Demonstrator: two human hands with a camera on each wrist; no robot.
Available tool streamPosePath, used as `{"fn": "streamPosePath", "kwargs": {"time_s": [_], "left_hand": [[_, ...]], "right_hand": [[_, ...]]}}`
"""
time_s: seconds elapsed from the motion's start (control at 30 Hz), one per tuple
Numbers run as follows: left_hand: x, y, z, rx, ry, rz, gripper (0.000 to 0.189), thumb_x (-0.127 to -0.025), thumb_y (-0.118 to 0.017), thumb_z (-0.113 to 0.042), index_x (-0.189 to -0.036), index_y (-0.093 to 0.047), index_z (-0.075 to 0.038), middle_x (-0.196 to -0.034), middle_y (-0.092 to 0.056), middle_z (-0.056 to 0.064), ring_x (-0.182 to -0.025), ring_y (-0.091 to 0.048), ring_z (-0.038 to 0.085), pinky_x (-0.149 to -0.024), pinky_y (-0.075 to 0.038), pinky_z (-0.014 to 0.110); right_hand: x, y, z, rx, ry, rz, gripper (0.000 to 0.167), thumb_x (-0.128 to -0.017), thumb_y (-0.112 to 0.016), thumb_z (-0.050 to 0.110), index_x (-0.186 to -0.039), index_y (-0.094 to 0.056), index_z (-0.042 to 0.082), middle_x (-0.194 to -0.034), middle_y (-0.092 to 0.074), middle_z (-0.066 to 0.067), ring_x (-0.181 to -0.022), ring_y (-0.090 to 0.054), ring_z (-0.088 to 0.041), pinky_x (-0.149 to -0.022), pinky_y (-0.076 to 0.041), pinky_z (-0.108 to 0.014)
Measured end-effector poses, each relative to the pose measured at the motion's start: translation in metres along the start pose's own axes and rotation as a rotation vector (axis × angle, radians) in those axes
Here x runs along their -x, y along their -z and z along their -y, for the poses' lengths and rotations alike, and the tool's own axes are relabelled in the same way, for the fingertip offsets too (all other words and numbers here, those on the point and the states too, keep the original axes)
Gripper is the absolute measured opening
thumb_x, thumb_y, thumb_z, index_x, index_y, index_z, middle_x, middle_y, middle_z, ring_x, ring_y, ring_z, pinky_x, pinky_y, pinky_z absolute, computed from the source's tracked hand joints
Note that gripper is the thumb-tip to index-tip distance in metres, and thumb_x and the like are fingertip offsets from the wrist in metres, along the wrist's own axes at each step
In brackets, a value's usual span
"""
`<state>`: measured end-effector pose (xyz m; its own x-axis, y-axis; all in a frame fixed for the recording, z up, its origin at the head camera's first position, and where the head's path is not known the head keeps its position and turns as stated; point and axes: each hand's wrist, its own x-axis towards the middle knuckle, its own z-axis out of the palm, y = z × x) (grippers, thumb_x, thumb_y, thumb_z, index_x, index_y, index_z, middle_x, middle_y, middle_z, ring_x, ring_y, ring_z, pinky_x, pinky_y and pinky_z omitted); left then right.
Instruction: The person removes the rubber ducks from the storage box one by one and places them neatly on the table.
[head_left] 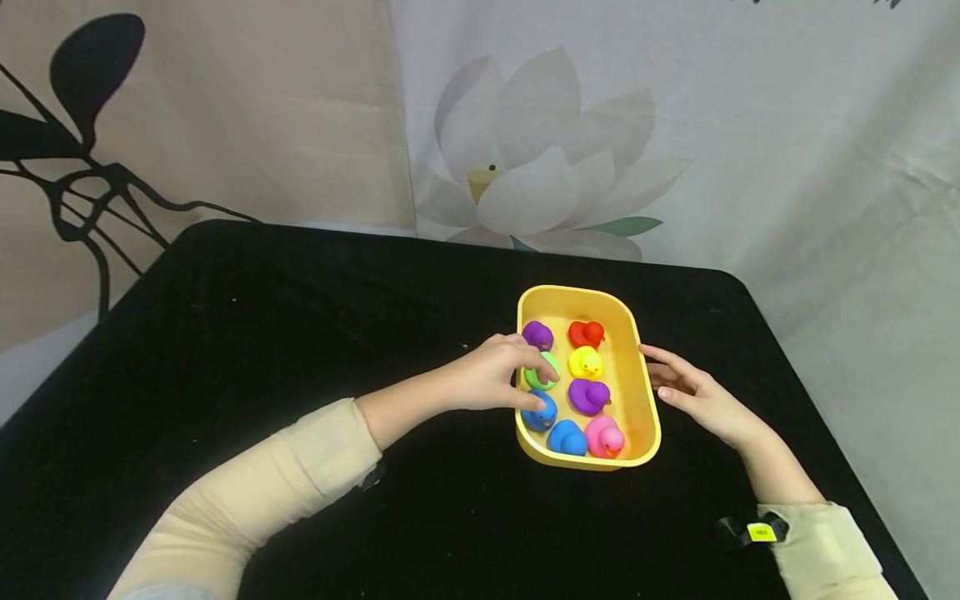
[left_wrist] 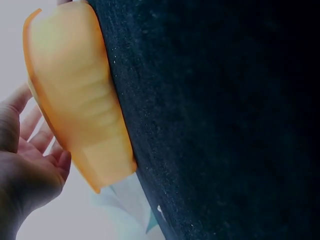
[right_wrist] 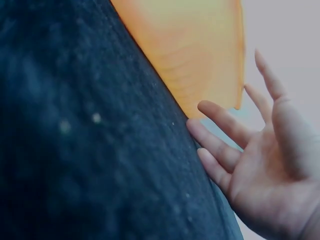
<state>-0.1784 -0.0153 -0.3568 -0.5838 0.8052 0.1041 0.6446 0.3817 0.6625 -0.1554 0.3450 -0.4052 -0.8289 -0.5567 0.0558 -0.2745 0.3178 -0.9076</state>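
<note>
A yellow plastic tub (head_left: 626, 400) holds several small rubber ducks. My left hand (head_left: 498, 372) reaches over the tub's left rim, thumb and fingers spread apart. Its fingertips overlap a green duck (head_left: 534, 379), partly hidden beneath them, and the thumb tip overlaps a blue duck (head_left: 542, 417). In the left wrist view those fingers pass behind the tub's rim. My right hand (head_left: 701, 400) is beside the tub's right wall, fingers loosely extended, index fingertip right at the rim. The right wrist view shows its palm (right_wrist: 270, 175) with nothing in it.
Also in the tub are a purple duck (head_left: 537, 335), a red duck (head_left: 585, 334), a yellow duck (head_left: 585, 363), a second purple duck (head_left: 588, 397), another blue duck (head_left: 567, 438) and a pink duck (head_left: 603, 436). A black cloth covers the table (head_left: 337, 292); a printed curtain (head_left: 787, 150) hangs behind.
</note>
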Motion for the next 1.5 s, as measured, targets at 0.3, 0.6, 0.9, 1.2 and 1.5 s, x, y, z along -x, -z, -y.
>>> {"fn": "streamPosePath", "kwargs": {"time_s": [0.3, 0.6, 0.9, 1.2, 1.5], "left_hand": [[-0.004, -0.005, 0.000, -0.030, 0.034, 0.035, 0.036, -0.081, -0.078, -0.030, -0.113, -0.071, -0.015, -0.099, -0.064, -0.011, -0.100, -0.049, 0.014, -0.083, -0.040, 0.028], [-0.009, -0.008, -0.003, -0.038, 0.054, 0.065, 0.032, -0.080, -0.079, -0.026, -0.110, -0.073, -0.015, -0.093, -0.063, -0.012, -0.093, -0.051, 0.016, -0.078, -0.042, 0.024], [-0.015, -0.009, -0.008, -0.054, 0.100, 0.104, 0.029, -0.079, -0.080, -0.023, -0.106, -0.074, -0.014, -0.092, -0.066, -0.008, -0.092, -0.050, 0.017, -0.076, -0.041, 0.025], [-0.015, -0.008, -0.013, -0.097, 0.164, 0.117, 0.030, -0.078, -0.081, -0.026, -0.106, -0.075, -0.016, -0.087, -0.060, -0.009, -0.089, -0.046, 0.013, -0.075, -0.041, 0.024], [-0.014, -0.008, -0.012, -0.056, 0.134, 0.106, 0.030, -0.078, -0.081, -0.025, -0.105, -0.075, -0.013, -0.089, -0.062, -0.007, -0.092, -0.049, 0.017, -0.072, -0.045, 0.021]], "right_hand": [[-0.003, -0.004, -0.003, -0.101, 0.067, -0.020, 0.054, -0.096, -0.048, -0.004, -0.146, -0.027, -0.003, -0.132, -0.055, -0.006, -0.115, -0.056, -0.013, -0.087, -0.049, -0.028], [-0.003, -0.005, -0.002, -0.107, 0.043, -0.027, 0.054, -0.096, -0.049, -0.003, -0.146, -0.026, -0.001, -0.132, -0.054, -0.008, -0.114, -0.056, -0.012, -0.087, -0.049, -0.029], [-0.002, -0.004, -0.002, -0.119, 0.026, -0.014, 0.055, -0.097, -0.047, -0.003, -0.147, -0.024, 0.000, -0.132, -0.054, -0.003, -0.115, -0.055, -0.012, -0.087, -0.049, -0.028], [-0.003, -0.005, 0.001, -0.106, 0.001, -0.022, 0.055, -0.097, -0.048, -0.001, -0.146, -0.024, 0.001, -0.132, -0.053, -0.006, -0.114, -0.056, -0.011, -0.087, -0.049, -0.028], [-0.003, -0.007, 0.006, -0.090, -0.045, -0.040, 0.055, -0.097, -0.048, 0.001, -0.147, -0.024, 0.004, -0.135, -0.045, -0.027, -0.114, -0.056, -0.012, -0.088, -0.048, -0.030]]}}
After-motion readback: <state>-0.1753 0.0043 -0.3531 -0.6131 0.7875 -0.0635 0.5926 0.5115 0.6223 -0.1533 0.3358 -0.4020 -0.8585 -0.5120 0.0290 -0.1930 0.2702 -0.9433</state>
